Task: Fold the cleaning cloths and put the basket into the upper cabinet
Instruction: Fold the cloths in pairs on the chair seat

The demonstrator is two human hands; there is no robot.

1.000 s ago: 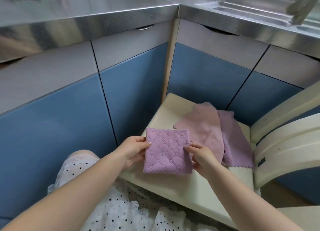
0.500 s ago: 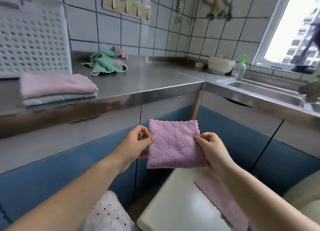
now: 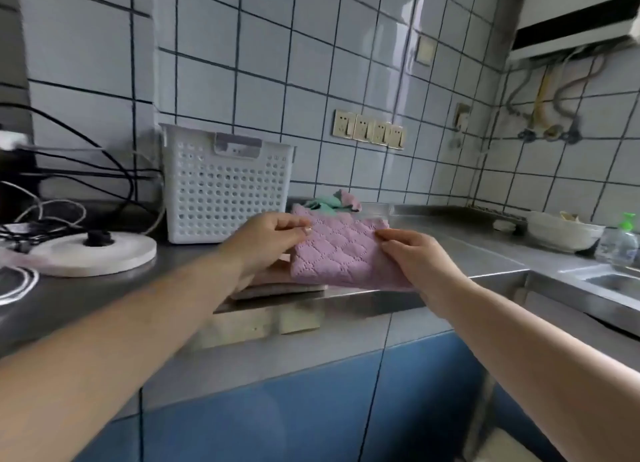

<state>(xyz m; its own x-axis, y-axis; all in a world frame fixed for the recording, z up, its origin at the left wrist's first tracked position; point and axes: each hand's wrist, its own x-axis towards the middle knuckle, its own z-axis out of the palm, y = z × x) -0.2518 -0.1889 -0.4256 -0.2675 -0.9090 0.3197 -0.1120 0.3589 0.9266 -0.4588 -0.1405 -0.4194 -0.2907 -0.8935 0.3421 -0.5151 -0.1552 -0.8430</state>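
2 outstretched hands, left hand (image 3: 268,241) and right hand (image 3: 412,257), gripping folded pink cloth (image 3: 341,253).

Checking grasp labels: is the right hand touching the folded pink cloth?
Touching. The head view shows the right hand pinching the right edge of the folded pink cloth, fingertips pressed on the fabric; the left hand pinches the opposite edge.

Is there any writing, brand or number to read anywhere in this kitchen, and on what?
None can be read.
Grey label plate on the white basket: marks too blurred.
Soap bottle by the sink: no label legible.
Wall sockets: no lettering visible.
Folded pink cloth: stitching only.
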